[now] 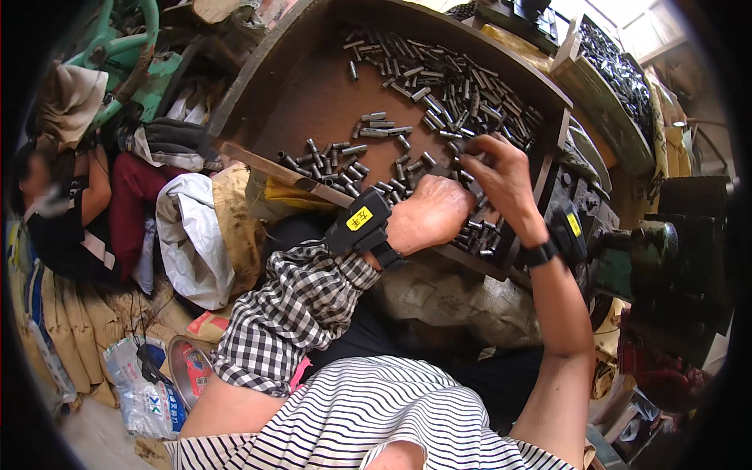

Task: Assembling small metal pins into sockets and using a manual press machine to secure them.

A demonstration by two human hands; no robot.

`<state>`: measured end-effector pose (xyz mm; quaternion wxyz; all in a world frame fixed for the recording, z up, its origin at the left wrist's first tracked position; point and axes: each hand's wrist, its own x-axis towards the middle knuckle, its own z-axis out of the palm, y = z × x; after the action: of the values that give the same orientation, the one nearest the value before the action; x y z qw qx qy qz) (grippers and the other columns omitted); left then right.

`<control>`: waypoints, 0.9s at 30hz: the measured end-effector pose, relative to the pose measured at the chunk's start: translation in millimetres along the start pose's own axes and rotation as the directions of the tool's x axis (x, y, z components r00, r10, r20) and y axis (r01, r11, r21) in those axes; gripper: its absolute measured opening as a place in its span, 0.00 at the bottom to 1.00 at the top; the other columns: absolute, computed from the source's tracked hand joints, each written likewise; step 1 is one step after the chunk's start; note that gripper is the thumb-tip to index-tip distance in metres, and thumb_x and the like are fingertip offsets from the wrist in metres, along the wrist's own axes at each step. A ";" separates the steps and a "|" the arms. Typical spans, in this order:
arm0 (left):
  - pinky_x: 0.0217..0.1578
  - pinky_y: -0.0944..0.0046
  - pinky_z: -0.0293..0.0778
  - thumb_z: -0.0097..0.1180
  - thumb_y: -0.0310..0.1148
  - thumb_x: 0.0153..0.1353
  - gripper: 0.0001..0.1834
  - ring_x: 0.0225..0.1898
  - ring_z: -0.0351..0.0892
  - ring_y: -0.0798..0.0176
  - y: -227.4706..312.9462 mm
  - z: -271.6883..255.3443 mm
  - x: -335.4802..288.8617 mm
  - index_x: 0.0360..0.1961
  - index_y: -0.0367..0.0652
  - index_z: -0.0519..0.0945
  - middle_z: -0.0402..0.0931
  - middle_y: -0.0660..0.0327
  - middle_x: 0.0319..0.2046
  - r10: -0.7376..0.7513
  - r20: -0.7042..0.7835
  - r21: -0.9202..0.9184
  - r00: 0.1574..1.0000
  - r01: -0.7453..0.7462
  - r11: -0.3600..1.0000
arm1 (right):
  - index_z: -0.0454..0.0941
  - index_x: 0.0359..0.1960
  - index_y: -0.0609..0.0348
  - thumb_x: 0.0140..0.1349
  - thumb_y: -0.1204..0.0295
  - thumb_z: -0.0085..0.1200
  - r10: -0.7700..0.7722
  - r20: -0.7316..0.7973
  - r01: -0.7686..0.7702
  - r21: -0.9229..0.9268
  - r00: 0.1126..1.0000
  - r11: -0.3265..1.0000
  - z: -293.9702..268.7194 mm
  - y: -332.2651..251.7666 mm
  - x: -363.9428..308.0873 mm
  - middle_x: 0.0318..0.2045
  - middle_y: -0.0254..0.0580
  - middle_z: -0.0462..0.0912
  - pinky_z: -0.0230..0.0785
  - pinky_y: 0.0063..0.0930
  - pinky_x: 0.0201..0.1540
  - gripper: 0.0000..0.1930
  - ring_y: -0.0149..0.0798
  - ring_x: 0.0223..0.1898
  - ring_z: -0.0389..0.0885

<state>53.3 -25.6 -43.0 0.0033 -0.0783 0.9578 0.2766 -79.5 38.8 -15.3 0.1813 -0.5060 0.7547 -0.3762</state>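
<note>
A large shallow wooden tray [305, 98] stands in front of me, holding many short dark metal tubes [423, 92]. They are heaped thickest at its far right, with smaller groups nearer to me. My left hand [433, 210] is curled over the tray's near part, among the tubes; its back faces up, so its fingertips and anything in them are hidden. Just right of it, my right hand [501, 176] reaches in over the tray's right side, thumb and fingers bent together in a pinch near the tubes. What the pinch holds is too small to make out.
A second wooden box [607, 94] full of dark metal pieces stands at the far right. Machinery with a green part [634, 258] is close beside my right arm. White and tan sacks [200, 235] lie to the left, where another person [66, 204] sits.
</note>
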 end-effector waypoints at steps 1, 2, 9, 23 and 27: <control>0.32 0.50 0.73 0.56 0.33 0.49 0.08 0.31 0.79 0.48 0.8 -0.8 -1.7 0.28 0.40 0.78 0.78 0.49 0.25 0.000 -0.017 0.007 1.000 0.000 1.000 | 0.79 0.34 0.63 0.51 0.73 0.60 0.133 0.018 -0.134 0.191 0.991 0.972 -9.1 -1.0 -13.3 0.24 0.37 0.76 0.65 0.24 0.25 0.09 0.29 0.22 0.73; 0.32 0.50 0.73 0.56 0.34 0.49 0.08 0.31 0.79 0.48 4.1 -1.4 -1.5 0.28 0.40 0.79 0.78 0.49 0.25 0.006 -0.035 0.013 0.999 -0.006 1.000 | 0.78 0.34 0.64 0.54 0.74 0.59 0.260 0.055 -0.261 0.369 0.964 0.892 -19.7 -2.8 -28.7 0.22 0.32 0.75 0.62 0.19 0.22 0.08 0.23 0.20 0.70; 0.31 0.50 0.73 0.53 0.29 0.53 0.06 0.30 0.78 0.47 7.8 6.9 -0.8 0.31 0.39 0.72 0.74 0.52 0.29 0.116 -0.179 0.136 0.977 -0.092 0.986 | 0.75 0.36 0.64 0.58 0.77 0.55 0.355 -0.054 -0.274 0.533 0.933 0.800 -39.7 -8.4 -103.6 0.22 0.26 0.72 0.56 0.12 0.20 0.06 0.17 0.19 0.65; 0.26 0.61 0.75 0.57 0.30 0.47 0.12 0.23 0.78 0.53 24.9 -8.7 10.9 0.31 0.34 0.72 0.77 0.52 0.22 -0.025 -0.128 -0.185 0.991 0.000 0.983 | 0.70 0.37 0.64 0.60 0.76 0.54 0.453 0.047 -0.347 0.714 0.890 0.608 -45.4 7.0 -115.2 0.25 0.32 0.77 0.65 0.12 0.20 0.07 0.22 0.20 0.76; 0.19 0.79 0.69 0.53 0.28 0.56 0.09 0.19 0.75 0.77 29.1 -24.5 12.5 0.38 0.37 0.75 0.76 0.66 0.24 -0.192 0.245 -0.858 0.950 0.304 0.413 | 0.70 0.35 0.64 0.60 0.76 0.54 0.419 0.028 -0.294 0.756 0.907 0.585 -47.1 3.3 -116.1 0.25 0.34 0.78 0.65 0.12 0.18 0.06 0.24 0.21 0.78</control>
<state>37.4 -16.2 -7.4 0.0545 -0.1942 0.6475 0.7349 -63.4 162.1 0.5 0.3853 -0.1940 0.6311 -0.6447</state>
